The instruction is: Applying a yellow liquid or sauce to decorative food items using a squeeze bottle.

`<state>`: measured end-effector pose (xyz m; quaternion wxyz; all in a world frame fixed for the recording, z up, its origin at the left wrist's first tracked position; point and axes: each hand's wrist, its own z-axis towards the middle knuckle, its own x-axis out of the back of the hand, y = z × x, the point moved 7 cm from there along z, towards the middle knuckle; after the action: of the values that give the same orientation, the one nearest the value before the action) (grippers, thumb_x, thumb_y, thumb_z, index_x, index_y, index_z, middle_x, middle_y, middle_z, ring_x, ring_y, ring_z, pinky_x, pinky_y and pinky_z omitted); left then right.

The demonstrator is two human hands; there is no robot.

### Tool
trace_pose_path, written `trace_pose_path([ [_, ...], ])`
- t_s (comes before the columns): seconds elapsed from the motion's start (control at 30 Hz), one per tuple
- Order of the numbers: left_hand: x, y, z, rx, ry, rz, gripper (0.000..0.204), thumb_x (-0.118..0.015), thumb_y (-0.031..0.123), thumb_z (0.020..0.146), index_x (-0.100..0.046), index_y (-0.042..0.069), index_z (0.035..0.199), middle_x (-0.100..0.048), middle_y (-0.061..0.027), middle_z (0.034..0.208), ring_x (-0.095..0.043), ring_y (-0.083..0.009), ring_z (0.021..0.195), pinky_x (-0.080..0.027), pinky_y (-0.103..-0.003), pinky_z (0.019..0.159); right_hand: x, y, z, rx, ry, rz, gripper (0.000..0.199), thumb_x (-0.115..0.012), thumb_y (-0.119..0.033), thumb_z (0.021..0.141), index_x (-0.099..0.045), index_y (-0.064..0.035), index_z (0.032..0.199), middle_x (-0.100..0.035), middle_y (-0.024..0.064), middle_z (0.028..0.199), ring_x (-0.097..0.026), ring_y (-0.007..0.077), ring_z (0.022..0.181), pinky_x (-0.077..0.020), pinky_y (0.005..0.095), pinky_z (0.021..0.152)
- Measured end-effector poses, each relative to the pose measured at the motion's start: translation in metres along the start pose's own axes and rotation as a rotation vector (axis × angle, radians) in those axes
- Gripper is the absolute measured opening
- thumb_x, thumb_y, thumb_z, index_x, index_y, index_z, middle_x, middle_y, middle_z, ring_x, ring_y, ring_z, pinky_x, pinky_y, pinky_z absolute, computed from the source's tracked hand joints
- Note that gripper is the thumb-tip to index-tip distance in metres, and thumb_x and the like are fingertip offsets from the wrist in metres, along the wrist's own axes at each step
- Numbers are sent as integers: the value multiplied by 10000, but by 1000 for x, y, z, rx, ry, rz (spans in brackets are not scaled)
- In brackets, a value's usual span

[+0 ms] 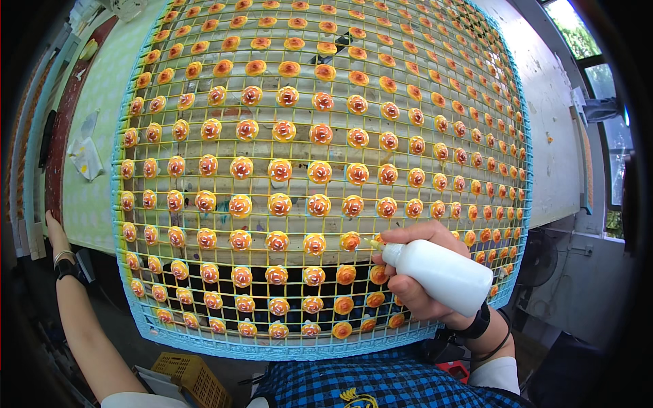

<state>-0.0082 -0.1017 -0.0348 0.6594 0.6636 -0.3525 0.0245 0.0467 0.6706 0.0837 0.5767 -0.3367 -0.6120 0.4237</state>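
Observation:
My right hand [425, 282] is wrapped round a white squeeze bottle [445, 275], which lies tilted with its narrow tip [374, 243] pointing left. The tip is close to an orange rosette [350, 241] on a wire grid rack [258, 221] with a light blue frame. Rows of small yellow-orange rosettes sit on the grid. Many in the near and middle rows, such as one rosette [279, 170], bear white strokes; the far rows and several near the bottle show none. My left hand [57, 238] rests at the left table's edge, fingers seemingly stretched out and partly hard to see.
Under the rack stands a pale table [88, 204] with a green cover and a dark red strip [78, 88]. A stained white scrap [85, 158] lies on it. A yellow crate [194, 381] is low at left; a fan [537, 258] stands at right.

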Motion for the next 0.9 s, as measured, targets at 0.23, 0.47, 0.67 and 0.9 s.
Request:
trace_pose_path([
  [0.23, 4, -7, 17, -38, -58, -16, 559, -375, 474, 799, -503, -11, 1046, -531, -96, 988, -472, -200, 893, -327, -264, 812, -2, 2, 0, -13, -21, -22, 409, -633, -429, 694, -567, -102, 931, -557, 9, 687, -548, 153, 531, -428, 246, 467],
  [0.47, -2, -1, -3, 6, -31, -19, 535, -370, 463, 806, -506, 5, 1047, -531, -93, 985, -472, -198, 887, -327, -264, 810, -2, 1, 1, 0, -20, -13, 406, -626, -432, 701, -567, -104, 933, -555, 8, 689, -547, 150, 531, -428, 243, 469],
  [0.67, -3, 8, -24, 30, 26, 25, 584, -390, 482, 789, -482, -5, 1098, -517, -103, 1053, -469, -206, 945, -329, -279, 833, -1, 6, -1, -39, -4, 40, 412, -636, -417, 697, -559, -87, 932, -558, 24, 709, -548, 150, 540, -429, 236, 471],
  [0.9, 9, 9, -15, 8, 42, 18, 586, -386, 474, 795, -479, -19, 1097, -513, -104, 1061, -465, -205, 954, -318, -269, 844, -4, -1, 1, 37, -33, 33, 414, -654, -403, 683, -563, -85, 933, -572, 41, 751, -573, 159, 577, -440, 236, 483],
])
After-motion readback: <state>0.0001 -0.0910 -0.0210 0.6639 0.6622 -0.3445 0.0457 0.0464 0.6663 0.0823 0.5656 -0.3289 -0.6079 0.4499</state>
